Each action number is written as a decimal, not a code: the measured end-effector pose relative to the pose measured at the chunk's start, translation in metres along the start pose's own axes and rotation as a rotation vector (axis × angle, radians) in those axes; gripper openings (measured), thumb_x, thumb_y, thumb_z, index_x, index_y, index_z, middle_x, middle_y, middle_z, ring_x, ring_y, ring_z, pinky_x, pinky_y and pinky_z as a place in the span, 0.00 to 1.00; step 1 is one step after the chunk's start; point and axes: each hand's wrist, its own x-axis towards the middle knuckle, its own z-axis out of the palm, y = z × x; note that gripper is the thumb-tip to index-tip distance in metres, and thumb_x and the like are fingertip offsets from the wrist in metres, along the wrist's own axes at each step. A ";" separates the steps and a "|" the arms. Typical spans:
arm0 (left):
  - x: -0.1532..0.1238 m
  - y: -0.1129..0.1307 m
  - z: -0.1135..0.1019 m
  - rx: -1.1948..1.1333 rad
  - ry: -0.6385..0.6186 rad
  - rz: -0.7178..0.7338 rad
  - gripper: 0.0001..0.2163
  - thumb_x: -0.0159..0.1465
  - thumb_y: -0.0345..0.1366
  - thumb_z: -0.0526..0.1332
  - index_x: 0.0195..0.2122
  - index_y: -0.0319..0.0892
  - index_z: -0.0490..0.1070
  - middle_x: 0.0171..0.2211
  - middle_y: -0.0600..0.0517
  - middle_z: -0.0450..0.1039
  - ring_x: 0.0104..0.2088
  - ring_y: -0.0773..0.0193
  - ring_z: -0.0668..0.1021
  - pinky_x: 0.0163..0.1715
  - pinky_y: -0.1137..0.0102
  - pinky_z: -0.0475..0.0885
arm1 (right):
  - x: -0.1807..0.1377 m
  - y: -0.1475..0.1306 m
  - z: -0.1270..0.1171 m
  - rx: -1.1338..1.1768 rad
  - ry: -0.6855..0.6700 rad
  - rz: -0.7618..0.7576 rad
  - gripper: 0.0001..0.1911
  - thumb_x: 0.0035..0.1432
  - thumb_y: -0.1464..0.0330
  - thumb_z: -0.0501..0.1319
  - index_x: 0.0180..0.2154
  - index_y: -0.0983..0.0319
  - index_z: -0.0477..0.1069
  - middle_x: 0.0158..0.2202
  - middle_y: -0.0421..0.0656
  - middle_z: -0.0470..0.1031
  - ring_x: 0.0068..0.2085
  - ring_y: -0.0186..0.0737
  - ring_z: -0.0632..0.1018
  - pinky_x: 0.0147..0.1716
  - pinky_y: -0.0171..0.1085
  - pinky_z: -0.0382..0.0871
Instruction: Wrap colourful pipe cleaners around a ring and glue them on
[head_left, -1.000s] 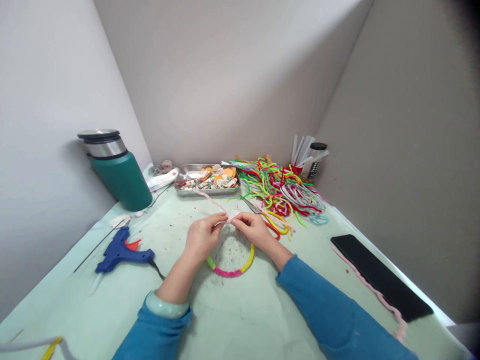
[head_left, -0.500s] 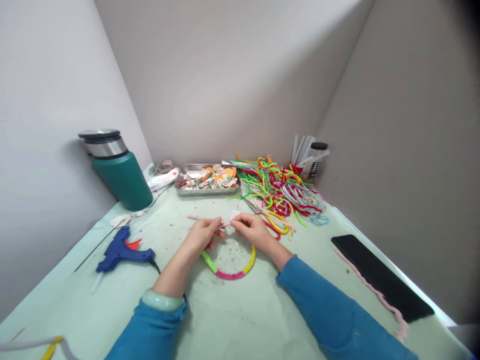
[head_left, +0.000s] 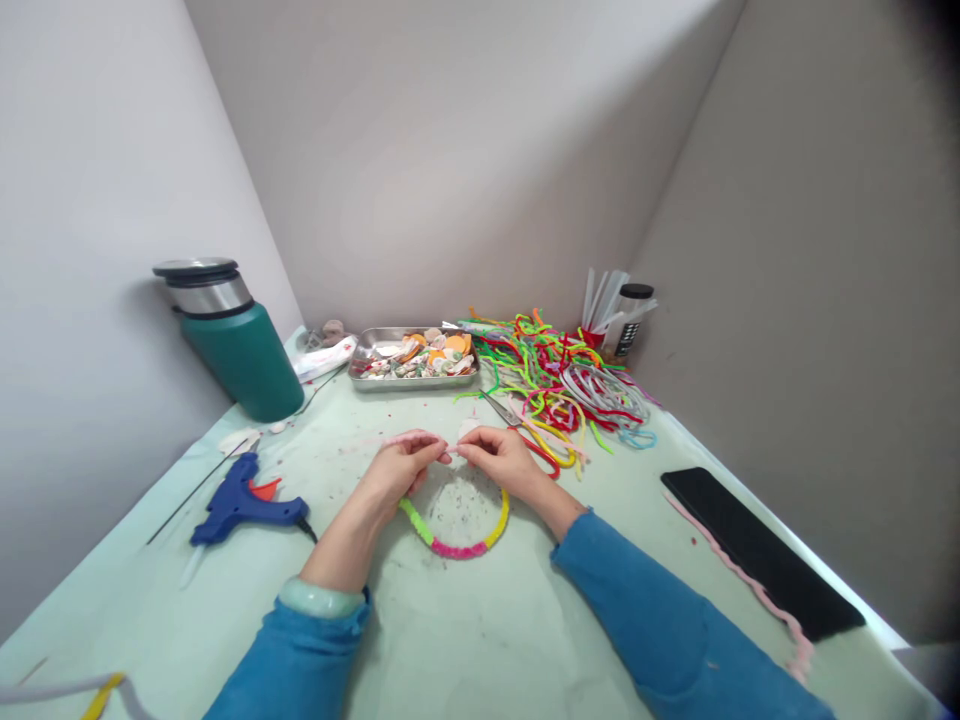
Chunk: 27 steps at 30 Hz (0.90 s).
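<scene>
Head view: left hand (head_left: 400, 468) and right hand (head_left: 501, 460) both pinch a pale pink pipe cleaner (head_left: 411, 438), its long axis running leftward from the grip, atop the multicolour ring (head_left: 459, 545) arcing just below.

The hoop (head_left: 457, 530) under the hands is banded in lime green, hot pink and yellow. The fuzzy wire (head_left: 409, 440) at the fingers is pale pink. Both sleeves (head_left: 660, 620) are blue, and the bangle (head_left: 321, 598) is pale green. The worktop (head_left: 480, 640) is mint green with dark specks. The glue gun (head_left: 240, 502) is blue with an orange trigger. The flask (head_left: 236, 345) is dark green with a steel top. The heap of fuzzy wires (head_left: 562, 385) mixes red, lime, yellow, orange and grey. The phone (head_left: 757, 550) is black.
</scene>
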 end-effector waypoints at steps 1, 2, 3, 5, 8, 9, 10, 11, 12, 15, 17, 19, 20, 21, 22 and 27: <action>0.000 0.000 0.000 0.012 0.010 0.015 0.14 0.50 0.44 0.62 0.31 0.37 0.69 0.27 0.52 0.72 0.12 0.78 0.57 0.12 0.76 0.48 | 0.000 0.000 0.000 -0.004 0.000 -0.001 0.12 0.54 0.61 0.59 0.29 0.64 0.73 0.23 0.39 0.69 0.25 0.30 0.66 0.25 0.30 0.59; -0.001 0.000 0.000 0.026 0.020 0.030 0.14 0.51 0.44 0.61 0.30 0.37 0.69 0.26 0.53 0.72 0.13 0.78 0.58 0.12 0.76 0.48 | 0.000 0.001 0.000 -0.008 0.000 -0.002 0.12 0.54 0.62 0.59 0.29 0.64 0.72 0.23 0.39 0.69 0.25 0.30 0.66 0.25 0.29 0.59; -0.001 0.000 0.000 0.041 0.028 0.044 0.13 0.51 0.43 0.61 0.30 0.37 0.69 0.26 0.53 0.73 0.13 0.77 0.58 0.12 0.76 0.49 | 0.000 0.001 0.000 -0.014 0.000 -0.003 0.12 0.54 0.62 0.58 0.29 0.64 0.72 0.23 0.39 0.69 0.25 0.30 0.66 0.25 0.29 0.59; -0.001 -0.001 0.000 0.069 0.035 0.054 0.13 0.51 0.43 0.60 0.30 0.38 0.70 0.27 0.53 0.73 0.14 0.77 0.58 0.12 0.76 0.49 | 0.000 0.001 0.000 -0.024 0.002 -0.005 0.11 0.55 0.63 0.58 0.28 0.64 0.72 0.23 0.38 0.68 0.25 0.30 0.66 0.25 0.29 0.59; 0.000 0.000 0.001 0.091 0.033 0.022 0.14 0.50 0.43 0.61 0.33 0.38 0.71 0.28 0.52 0.74 0.14 0.77 0.58 0.13 0.76 0.49 | 0.000 0.000 0.000 -0.033 0.009 -0.007 0.11 0.55 0.63 0.57 0.28 0.64 0.71 0.23 0.38 0.68 0.25 0.30 0.66 0.25 0.29 0.59; 0.001 0.000 0.001 0.100 0.033 0.010 0.15 0.49 0.43 0.62 0.34 0.38 0.71 0.28 0.53 0.74 0.14 0.77 0.58 0.13 0.76 0.49 | 0.001 0.000 0.000 -0.037 0.011 -0.008 0.11 0.55 0.63 0.57 0.28 0.64 0.71 0.23 0.38 0.68 0.25 0.30 0.66 0.25 0.29 0.59; 0.001 0.001 0.002 0.111 0.034 0.004 0.15 0.48 0.42 0.63 0.34 0.37 0.71 0.27 0.53 0.74 0.14 0.77 0.58 0.13 0.76 0.50 | 0.001 0.000 0.000 -0.040 0.011 -0.007 0.11 0.55 0.64 0.57 0.28 0.64 0.71 0.23 0.38 0.68 0.25 0.30 0.66 0.25 0.29 0.58; 0.001 0.002 0.002 0.122 0.035 0.006 0.15 0.48 0.41 0.63 0.34 0.37 0.72 0.26 0.53 0.73 0.14 0.77 0.58 0.14 0.75 0.50 | 0.001 0.001 0.000 -0.045 0.013 -0.007 0.10 0.55 0.64 0.57 0.28 0.64 0.71 0.23 0.38 0.68 0.25 0.30 0.66 0.25 0.29 0.58; 0.001 0.003 0.002 0.134 0.043 0.016 0.15 0.48 0.40 0.63 0.34 0.37 0.72 0.25 0.54 0.73 0.14 0.76 0.58 0.14 0.75 0.50 | 0.001 0.001 0.000 -0.049 0.014 -0.007 0.10 0.55 0.64 0.57 0.28 0.64 0.71 0.23 0.38 0.68 0.25 0.30 0.66 0.24 0.29 0.58; -0.001 0.003 0.001 0.183 0.061 0.072 0.13 0.49 0.39 0.63 0.32 0.36 0.74 0.21 0.55 0.71 0.15 0.74 0.61 0.16 0.75 0.52 | 0.001 0.002 0.001 -0.061 0.010 -0.002 0.10 0.55 0.65 0.57 0.27 0.64 0.71 0.23 0.37 0.68 0.25 0.30 0.66 0.25 0.29 0.58; -0.001 0.002 -0.002 0.210 0.050 0.105 0.12 0.51 0.41 0.62 0.31 0.37 0.74 0.18 0.55 0.69 0.16 0.73 0.63 0.16 0.75 0.53 | 0.000 0.002 0.001 -0.068 0.008 0.000 0.10 0.55 0.65 0.57 0.27 0.64 0.71 0.22 0.38 0.68 0.25 0.30 0.66 0.25 0.29 0.59; -0.001 0.001 -0.003 0.220 0.028 0.115 0.12 0.52 0.41 0.61 0.31 0.37 0.74 0.15 0.56 0.67 0.17 0.71 0.65 0.17 0.75 0.53 | 0.000 0.001 0.001 -0.072 0.001 0.000 0.10 0.55 0.65 0.57 0.28 0.64 0.71 0.23 0.38 0.68 0.25 0.30 0.67 0.25 0.30 0.59; -0.001 0.000 -0.003 0.223 0.030 0.111 0.12 0.52 0.41 0.61 0.31 0.37 0.74 0.15 0.56 0.66 0.17 0.71 0.65 0.17 0.75 0.53 | 0.000 0.000 0.002 -0.068 -0.006 -0.002 0.10 0.55 0.65 0.57 0.29 0.64 0.71 0.23 0.38 0.69 0.25 0.31 0.67 0.25 0.30 0.59; -0.001 0.000 -0.003 0.227 0.034 0.107 0.12 0.52 0.41 0.61 0.31 0.37 0.74 0.14 0.57 0.66 0.17 0.70 0.66 0.17 0.75 0.54 | 0.000 -0.001 0.002 -0.061 -0.014 -0.007 0.10 0.55 0.64 0.57 0.30 0.64 0.72 0.25 0.39 0.70 0.26 0.31 0.68 0.26 0.30 0.60; -0.001 0.000 -0.003 0.230 0.040 0.106 0.11 0.51 0.41 0.61 0.30 0.38 0.74 0.14 0.57 0.66 0.17 0.70 0.66 0.17 0.75 0.54 | 0.000 -0.002 0.002 -0.051 -0.021 -0.012 0.10 0.55 0.64 0.57 0.32 0.64 0.72 0.26 0.40 0.72 0.27 0.31 0.69 0.26 0.30 0.61; 0.004 -0.004 0.001 0.191 0.059 0.110 0.09 0.49 0.38 0.62 0.30 0.39 0.72 0.20 0.56 0.70 0.16 0.73 0.64 0.16 0.75 0.55 | 0.000 -0.003 0.002 -0.047 -0.030 -0.034 0.11 0.55 0.64 0.57 0.35 0.64 0.73 0.31 0.42 0.74 0.31 0.34 0.72 0.30 0.31 0.63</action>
